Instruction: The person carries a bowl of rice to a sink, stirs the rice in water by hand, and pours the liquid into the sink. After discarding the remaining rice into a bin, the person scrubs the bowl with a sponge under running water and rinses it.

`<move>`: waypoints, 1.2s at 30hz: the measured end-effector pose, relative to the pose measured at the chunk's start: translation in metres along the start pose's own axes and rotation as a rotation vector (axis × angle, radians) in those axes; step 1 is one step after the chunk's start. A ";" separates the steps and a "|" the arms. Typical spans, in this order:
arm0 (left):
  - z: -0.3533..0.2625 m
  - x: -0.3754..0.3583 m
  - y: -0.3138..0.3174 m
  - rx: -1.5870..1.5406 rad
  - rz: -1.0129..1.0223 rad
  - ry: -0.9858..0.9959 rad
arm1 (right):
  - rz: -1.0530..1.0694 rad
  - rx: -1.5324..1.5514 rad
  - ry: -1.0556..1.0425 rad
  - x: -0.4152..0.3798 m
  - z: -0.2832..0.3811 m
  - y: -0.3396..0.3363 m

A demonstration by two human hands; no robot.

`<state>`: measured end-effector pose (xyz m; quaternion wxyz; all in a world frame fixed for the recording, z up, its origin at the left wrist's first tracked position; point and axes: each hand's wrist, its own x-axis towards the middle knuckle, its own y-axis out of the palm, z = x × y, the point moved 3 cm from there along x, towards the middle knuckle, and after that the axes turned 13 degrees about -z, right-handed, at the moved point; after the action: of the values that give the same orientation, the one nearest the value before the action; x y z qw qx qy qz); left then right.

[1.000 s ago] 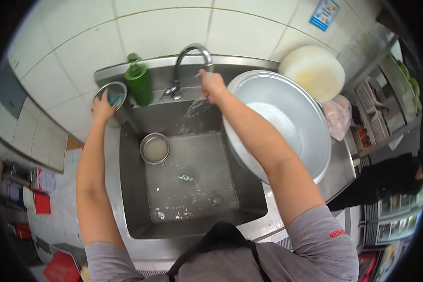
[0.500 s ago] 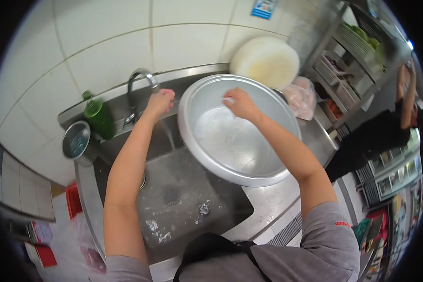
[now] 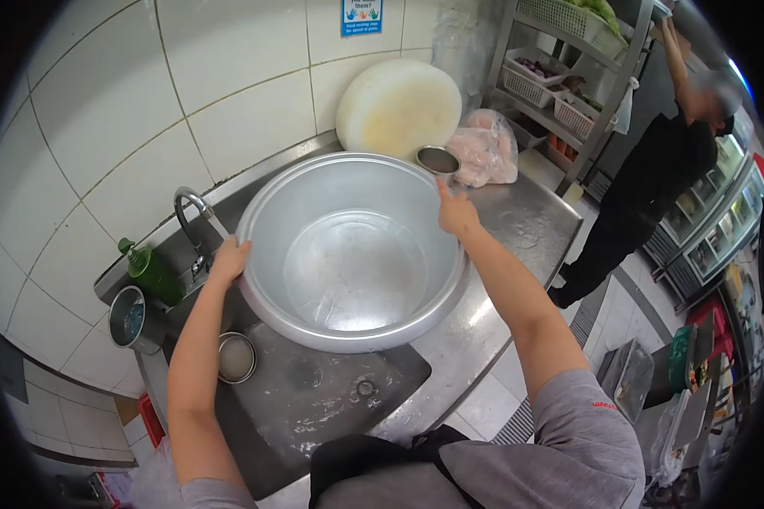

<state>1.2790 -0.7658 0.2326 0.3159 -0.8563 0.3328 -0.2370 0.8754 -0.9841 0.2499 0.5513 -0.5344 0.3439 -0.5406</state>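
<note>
A large silver metal basin stands tilted over the sink's right part and the counter, with wet streaks on its inside. My left hand grips its rim on the left, beside the tap, from which water runs. On the right side of the rim, my right hand is closed round the edge, some of its fingers hidden. Just beyond that hand is a small round metal bowl. Below my left hand, another small metal bowl sits in the sink.
A green pump bottle and a metal container stand at the sink's left. Behind the basin lean a round white board and a bag of pale meat. A person in black stands right, near shelves.
Both hands have moved onto the basin's rim; my left hand left the tap's water, my right hand the basin's inside. The view has shifted, showing more of the right side.
</note>
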 end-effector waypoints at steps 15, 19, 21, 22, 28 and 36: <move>-0.010 -0.013 -0.037 0.588 -0.090 -0.009 | -0.067 0.012 -0.293 0.003 0.048 0.006; -0.013 0.024 -0.022 0.543 -0.102 -0.084 | -0.021 0.022 -0.305 -0.007 0.049 0.000; -0.030 0.034 -0.009 0.605 -0.102 0.055 | -0.002 0.023 -0.337 -0.014 0.052 -0.004; -0.042 0.040 0.000 0.664 -0.103 0.195 | -0.011 0.017 -0.323 -0.017 0.052 -0.005; -0.087 0.091 0.072 0.465 0.001 0.528 | 0.005 0.085 -0.387 -0.025 0.067 -0.012; -0.131 0.101 0.100 0.462 0.193 0.754 | 0.041 0.180 -0.355 -0.022 0.066 -0.014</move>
<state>1.2238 -0.9466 0.2721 0.3762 -0.5822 0.4412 -0.5700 0.9317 -0.9460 0.2720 0.6598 -0.5626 0.2022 -0.4552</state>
